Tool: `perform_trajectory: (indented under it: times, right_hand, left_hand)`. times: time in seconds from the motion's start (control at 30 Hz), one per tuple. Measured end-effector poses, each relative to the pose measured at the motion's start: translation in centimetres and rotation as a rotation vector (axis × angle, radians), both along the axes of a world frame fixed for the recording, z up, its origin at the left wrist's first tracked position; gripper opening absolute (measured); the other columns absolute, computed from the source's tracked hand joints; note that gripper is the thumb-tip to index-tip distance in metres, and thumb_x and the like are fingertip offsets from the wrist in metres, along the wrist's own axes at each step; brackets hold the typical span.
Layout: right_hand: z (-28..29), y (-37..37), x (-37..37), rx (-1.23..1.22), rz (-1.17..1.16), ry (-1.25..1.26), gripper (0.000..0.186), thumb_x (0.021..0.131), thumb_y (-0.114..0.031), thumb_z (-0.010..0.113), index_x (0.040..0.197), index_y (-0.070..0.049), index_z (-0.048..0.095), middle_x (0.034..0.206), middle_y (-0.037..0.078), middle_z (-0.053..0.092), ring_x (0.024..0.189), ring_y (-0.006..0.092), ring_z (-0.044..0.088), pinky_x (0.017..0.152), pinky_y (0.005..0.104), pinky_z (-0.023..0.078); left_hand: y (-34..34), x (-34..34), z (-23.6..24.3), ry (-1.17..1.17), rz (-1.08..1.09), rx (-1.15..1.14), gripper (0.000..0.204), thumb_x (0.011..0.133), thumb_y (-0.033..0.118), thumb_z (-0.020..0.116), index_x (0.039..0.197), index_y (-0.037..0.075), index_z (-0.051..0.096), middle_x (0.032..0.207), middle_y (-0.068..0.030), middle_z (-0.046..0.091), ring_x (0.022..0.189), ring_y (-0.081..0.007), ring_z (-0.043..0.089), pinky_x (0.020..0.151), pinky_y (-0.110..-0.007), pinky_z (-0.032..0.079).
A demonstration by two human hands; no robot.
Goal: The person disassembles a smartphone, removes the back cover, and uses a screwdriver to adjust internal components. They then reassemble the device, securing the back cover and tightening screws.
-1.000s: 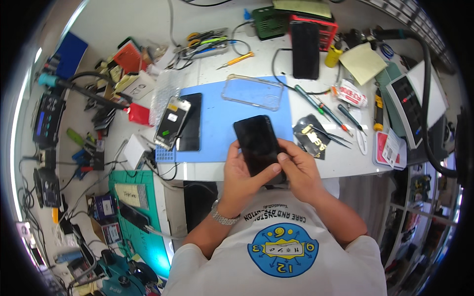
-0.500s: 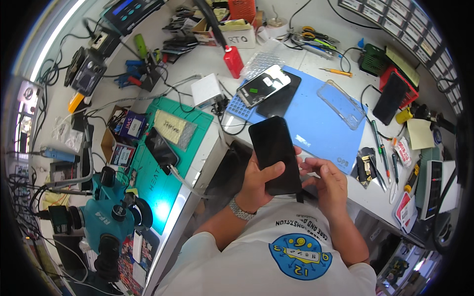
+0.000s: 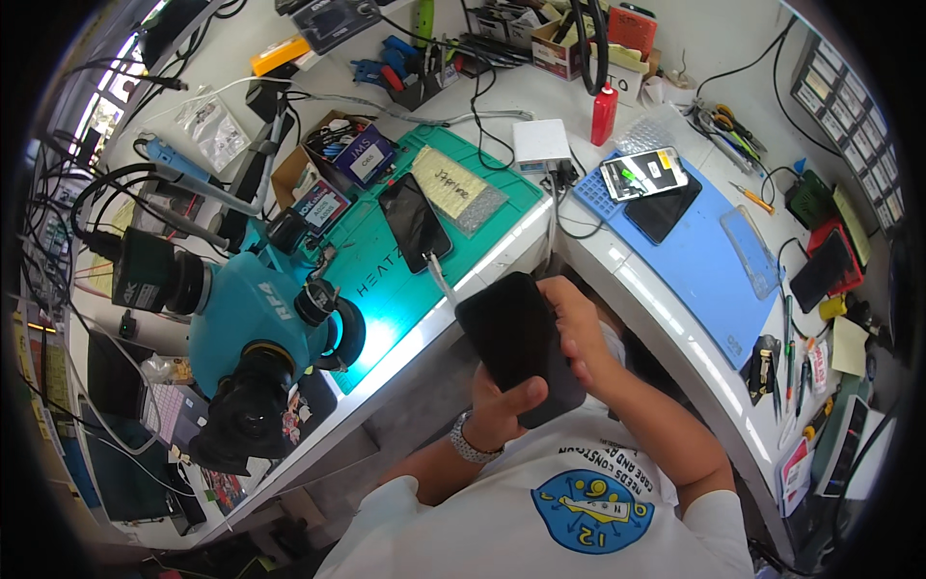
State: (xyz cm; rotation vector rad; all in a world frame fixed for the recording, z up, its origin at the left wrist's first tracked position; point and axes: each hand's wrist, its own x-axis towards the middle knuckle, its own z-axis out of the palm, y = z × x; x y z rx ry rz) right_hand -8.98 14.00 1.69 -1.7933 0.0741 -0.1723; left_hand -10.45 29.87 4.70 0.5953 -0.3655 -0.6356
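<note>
A black smartphone (image 3: 511, 333) is held tilted in front of my shirt, its dark face turned up. My left hand (image 3: 503, 405) is closed round its lower left part, with the thumb across the lower face. At the upper right edge, my right hand (image 3: 577, 333) grips the phone; part of its fingers is hidden behind it. Beyond the hands, another smartphone (image 3: 415, 222) with a white cable plugged into its end lies on a green mat (image 3: 492, 164), beside a bubble-wrap pouch (image 3: 453, 188).
A teal microscope (image 3: 253, 309) stands at the left, lighting the green mat's near edge. On the right bench, a blue mat (image 3: 704, 261) bears an opened phone (image 3: 644, 174), a dark screen (image 3: 666, 207) and a clear case (image 3: 750, 253). Several hand tools lie farther right.
The view has swung left, and the phone now lies before the gap between the benches. My right hand, earlier beside the phone with fingers curled, has come onto its upper right edge.
</note>
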Motion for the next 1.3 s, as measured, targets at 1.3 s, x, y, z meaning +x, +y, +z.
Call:
perform_trajectory:
  times: [1.3]
  right_hand:
    - [-0.3,9.8,10.6,-0.411,-0.139,0.006,0.030,0.101,-0.027,0.078,0.097,0.003,0.077,0.093,0.023,0.075,0.085,0.0435,0.073,0.081,0.0497,0.058]
  left_hand:
    - [8.5,-0.2,-2.0,-0.026,0.018,0.218,0.054,0.101,0.013,0.076,0.145,-0.005,0.051,0.132,-0.0191,0.064,0.121,-0.0304,0.070,0.109,-0.054,0.059]
